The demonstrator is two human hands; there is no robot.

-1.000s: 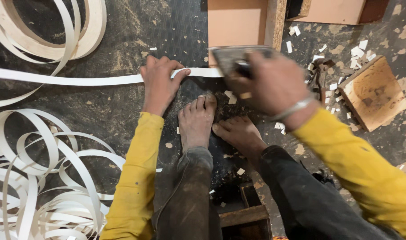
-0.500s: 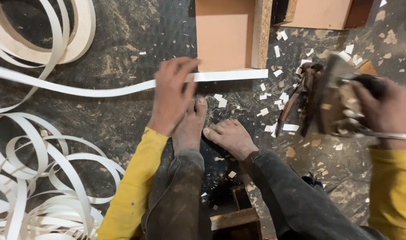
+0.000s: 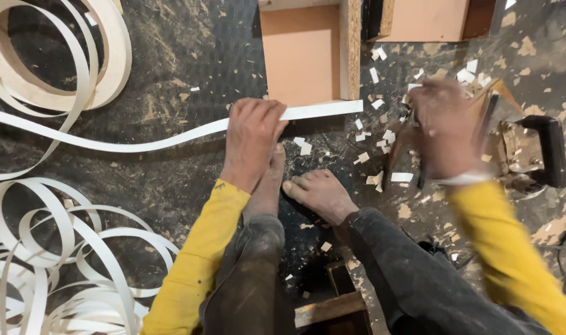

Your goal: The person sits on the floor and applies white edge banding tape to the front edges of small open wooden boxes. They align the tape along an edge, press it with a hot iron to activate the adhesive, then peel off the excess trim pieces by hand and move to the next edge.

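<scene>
While left hand (image 3: 253,139) is pressing white edge strip (image 3: 140,144) flat under spread fingers against board edge (image 3: 323,110), I'm seeing right hand (image 3: 447,127) blurring over black-handled tool (image 3: 525,152) beside board; grip unclear.

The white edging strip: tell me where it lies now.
In the head view, the white edging strip runs from the left across the dark floor, pressed by the left hand against the wooden panel.
</scene>
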